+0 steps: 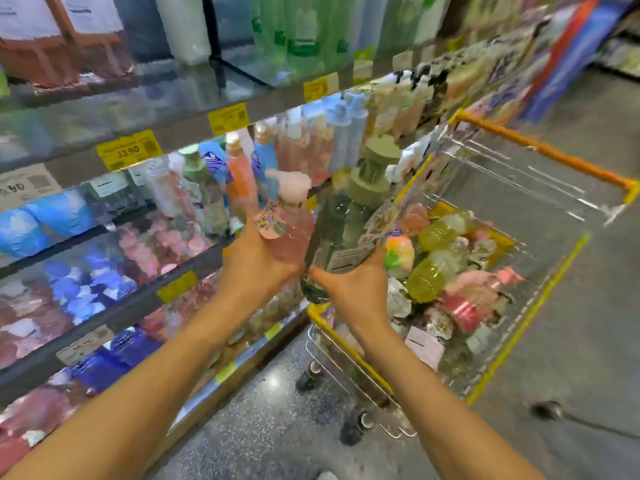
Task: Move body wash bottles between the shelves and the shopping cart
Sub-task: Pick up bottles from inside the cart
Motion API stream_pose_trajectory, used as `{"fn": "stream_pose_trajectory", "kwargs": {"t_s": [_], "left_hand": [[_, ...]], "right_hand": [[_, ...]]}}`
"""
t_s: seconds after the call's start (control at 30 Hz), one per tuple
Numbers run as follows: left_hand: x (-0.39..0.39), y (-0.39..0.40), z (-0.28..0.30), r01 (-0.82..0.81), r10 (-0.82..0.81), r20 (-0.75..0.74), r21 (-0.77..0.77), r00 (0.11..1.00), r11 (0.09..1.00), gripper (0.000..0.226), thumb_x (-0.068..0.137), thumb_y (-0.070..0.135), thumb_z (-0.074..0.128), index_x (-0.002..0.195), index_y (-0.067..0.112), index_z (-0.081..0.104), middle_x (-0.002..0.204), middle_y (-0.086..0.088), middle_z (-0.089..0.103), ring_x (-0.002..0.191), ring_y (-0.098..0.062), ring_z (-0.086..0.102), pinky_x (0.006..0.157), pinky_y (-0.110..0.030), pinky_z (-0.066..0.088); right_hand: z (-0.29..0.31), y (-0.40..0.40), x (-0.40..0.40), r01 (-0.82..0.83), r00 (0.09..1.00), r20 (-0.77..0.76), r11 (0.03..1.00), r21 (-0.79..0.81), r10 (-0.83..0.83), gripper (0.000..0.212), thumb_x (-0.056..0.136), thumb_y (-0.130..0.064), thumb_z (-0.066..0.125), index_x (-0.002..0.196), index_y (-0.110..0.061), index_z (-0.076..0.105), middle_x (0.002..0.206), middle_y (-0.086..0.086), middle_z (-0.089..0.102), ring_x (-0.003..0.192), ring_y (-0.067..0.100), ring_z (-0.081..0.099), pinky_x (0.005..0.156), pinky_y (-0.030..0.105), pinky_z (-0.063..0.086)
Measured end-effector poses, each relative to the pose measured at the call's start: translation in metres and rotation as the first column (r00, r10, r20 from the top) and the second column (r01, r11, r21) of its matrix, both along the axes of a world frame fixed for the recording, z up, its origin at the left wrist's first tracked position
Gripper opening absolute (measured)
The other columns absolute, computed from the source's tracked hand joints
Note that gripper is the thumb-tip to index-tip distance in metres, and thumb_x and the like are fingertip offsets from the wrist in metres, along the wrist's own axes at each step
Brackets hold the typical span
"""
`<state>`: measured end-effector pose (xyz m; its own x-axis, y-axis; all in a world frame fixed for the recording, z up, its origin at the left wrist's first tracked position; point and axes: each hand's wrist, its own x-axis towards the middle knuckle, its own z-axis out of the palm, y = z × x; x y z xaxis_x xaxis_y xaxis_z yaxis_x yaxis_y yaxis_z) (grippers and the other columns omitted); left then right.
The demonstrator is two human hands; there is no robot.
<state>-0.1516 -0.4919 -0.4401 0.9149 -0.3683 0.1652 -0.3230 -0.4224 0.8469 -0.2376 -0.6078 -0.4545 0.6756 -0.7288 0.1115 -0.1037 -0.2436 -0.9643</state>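
My left hand (254, 263) grips a pink body wash bottle (289, 225) with a pale pink pump top, held upright in front of the middle shelf. Beside it, my right hand (356, 289) holds a clear greenish bottle (343, 233) with a grey-green pump, gripped from below near its base. Both bottles are in the air between the shelves (173, 133) on the left and the shopping cart (540, 150) on the right. The cart holds several yellow, pink and clear bottles (436, 261).
Shelves at left carry rows of pump bottles (311, 147) and refill packs (41, 223), with yellow price tags (128, 152) on the edges. The yellow-rimmed wire cart stands close to the shelving. Speckled floor (277, 427) lies below; the aisle runs to the right.
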Motion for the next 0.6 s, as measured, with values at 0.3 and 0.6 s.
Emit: {"fn": "stream_pose_trajectory", "kwargs": {"t_s": [0.3,0.6], "left_hand": [[-0.028,-0.163,-0.004,0.252,-0.246,-0.128,0.034,0.961,0.967,0.073,0.046,0.052,0.071,0.109,0.024,0.049,0.097,0.002,0.068,0.092,-0.02,0.066,0.074,-0.034,0.054],[0.01,-0.276,-0.022,0.424,-0.398,-0.196,0.112,0.896,0.899,0.066,0.066,0.018,0.081,0.116,0.014,0.038,0.095,0.004,0.06,0.083,-0.017,0.06,0.07,-0.027,0.05]], "right_hand": [[0.002,-0.133,-0.071,0.187,0.971,-0.152,0.982,0.014,-0.183,0.07,0.058,-0.012,0.088,0.106,-0.021,0.038,0.087,-0.019,0.05,0.072,-0.01,0.048,0.056,-0.003,0.038],[-0.022,-0.227,-0.062,0.393,0.845,-0.403,0.919,0.02,-0.352,0.076,0.051,-0.046,0.082,0.108,-0.029,0.035,0.099,-0.006,0.057,0.096,0.022,0.058,0.084,0.04,0.052]]}}
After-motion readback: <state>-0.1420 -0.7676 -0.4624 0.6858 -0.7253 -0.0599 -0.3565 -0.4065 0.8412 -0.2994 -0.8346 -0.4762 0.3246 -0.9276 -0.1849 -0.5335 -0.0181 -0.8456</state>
